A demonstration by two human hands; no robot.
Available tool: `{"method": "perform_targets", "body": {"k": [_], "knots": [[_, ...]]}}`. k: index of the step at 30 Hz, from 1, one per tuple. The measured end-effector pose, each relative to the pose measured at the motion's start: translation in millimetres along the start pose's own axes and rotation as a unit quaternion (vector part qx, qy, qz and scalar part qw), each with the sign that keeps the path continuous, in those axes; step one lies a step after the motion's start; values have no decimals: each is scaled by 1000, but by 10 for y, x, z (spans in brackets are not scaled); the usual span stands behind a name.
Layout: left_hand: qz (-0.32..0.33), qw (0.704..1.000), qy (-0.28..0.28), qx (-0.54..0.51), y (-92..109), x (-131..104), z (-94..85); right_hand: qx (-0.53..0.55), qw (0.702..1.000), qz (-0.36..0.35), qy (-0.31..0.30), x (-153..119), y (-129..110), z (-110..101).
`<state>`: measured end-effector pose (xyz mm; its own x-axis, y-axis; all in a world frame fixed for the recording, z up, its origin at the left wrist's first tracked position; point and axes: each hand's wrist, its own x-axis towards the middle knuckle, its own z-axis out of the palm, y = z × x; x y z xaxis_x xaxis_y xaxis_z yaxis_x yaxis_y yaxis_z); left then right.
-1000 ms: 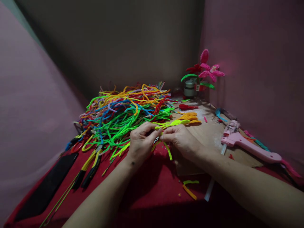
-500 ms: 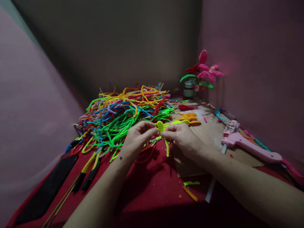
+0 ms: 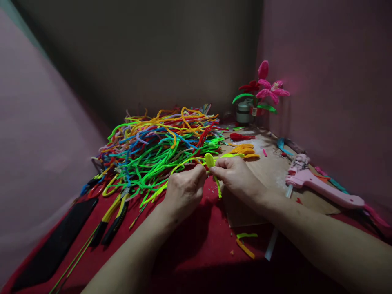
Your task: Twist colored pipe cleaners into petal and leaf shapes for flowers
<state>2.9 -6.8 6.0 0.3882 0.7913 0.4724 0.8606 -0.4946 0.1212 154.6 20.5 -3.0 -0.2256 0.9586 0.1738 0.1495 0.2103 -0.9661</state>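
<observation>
My right hand (image 3: 240, 175) pinches a yellow-green pipe cleaner petal (image 3: 209, 160), a rounded loop standing up from the fingertips with a stem hanging below. Close beside it, my left hand (image 3: 185, 190) is curled into a fist, its knuckles toward me; what its fingers hold is hidden. A large heap of colourful pipe cleaners (image 3: 153, 153) lies just beyond the left hand. Behind the right hand, more yellow-green petals (image 3: 229, 155) rest near a group of orange petals (image 3: 243, 150) and a red bundle (image 3: 240, 137).
On the right, a pink glue gun (image 3: 324, 188) lies on the cardboard (image 3: 272, 167). Yellow-and-black pliers (image 3: 113, 216) and a flat black object (image 3: 55, 249) are at left. Pipe cleaner flowers (image 3: 271, 92) stand at the back. Offcuts (image 3: 245, 248) lie on the red cloth (image 3: 196, 249).
My left hand has turned over and closed into a fist, shifting slightly lower. The red-handled scissors seen beneath it before are out of sight now. The right hand keeps its pinch on the petal.
</observation>
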Motion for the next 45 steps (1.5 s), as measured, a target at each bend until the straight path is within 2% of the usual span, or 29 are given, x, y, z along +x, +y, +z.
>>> {"method": "perform_targets", "body": {"k": [4, 11, 14, 16, 18, 21, 22, 24, 26, 29, 31, 33, 34, 37, 38, 39, 40, 41, 42, 44, 45], "knots": [[14, 1000, 5, -18, -38, 19, -6, 28, 999, 13, 12, 20, 4, -29], [43, 998, 2, 38, -131, 52, -33, 69, 997, 39, 22, 50, 34, 24], [17, 999, 16, 42, -212, 60, -42, 90, 994, 33, 51, 72, 43, 12], [-59, 997, 47, -1, -259, 74, -51, 132, 988, 29, 73, 97, 41, -18], [-150, 980, 52, -119, -252, 100, -54, 185, 979, 24, 79, 121, 36, -44], [-227, 913, -25, -339, -115, 147, -18, 246, 967, 16, 64, 131, 37, -38], [-232, 896, -47, -376, -52, 160, 8, 263, 963, 17, 59, 126, 39, -23], [-232, 879, -36, -416, 63, 174, 75, 296, 953, 22, 54, 107, 46, 17], [-220, 883, -9, -414, 133, 175, 139, 322, 945, 31, 49, 86, 54, 58], [-184, 908, 30, -374, 162, 161, 186, 356, 933, 43, 37, 68, 72, 101], [-178, 908, 34, -378, 160, 154, 180, 378, 924, 51, 30, 65, 85, 115], [-212, 873, -2, -439, 153, 153, 166, 400, 914, 57, 35, 64, 87, 122], [-235, 840, -35, -488, 148, 153, 162, 410, 909, 63, 40, 61, 81, 124], [-275, 709, -138, -635, 131, 151, 175, 433, 895, 92, 51, 42, 37, 129], [-276, 673, -165, -666, 130, 147, 182, 437, 892, 102, 50, 34, 18, 129], [-273, 650, -186, -684, 131, 143, 186, 439, 890, 111, 48, 28, 0, 127], [-271, 641, -203, -689, 135, 137, 184, 439, 890, 116, 49, 24, -14, 121], [-270, 642, -217, -684, 141, 131, 173, 437, 890, 117, 53, 26, -24, 113], [-269, 657, -229, -666, 144, 126, 151, 431, 893, 112, 61, 33, -26, 101], [-263, 720, -264, -585, 127, 123, 74, 413, 902, 89, 87, 63, -12, 67], [-251, 764, -281, -523, 100, 125, 22, 405, 906, 75, 101, 84, 4, 47]]}}
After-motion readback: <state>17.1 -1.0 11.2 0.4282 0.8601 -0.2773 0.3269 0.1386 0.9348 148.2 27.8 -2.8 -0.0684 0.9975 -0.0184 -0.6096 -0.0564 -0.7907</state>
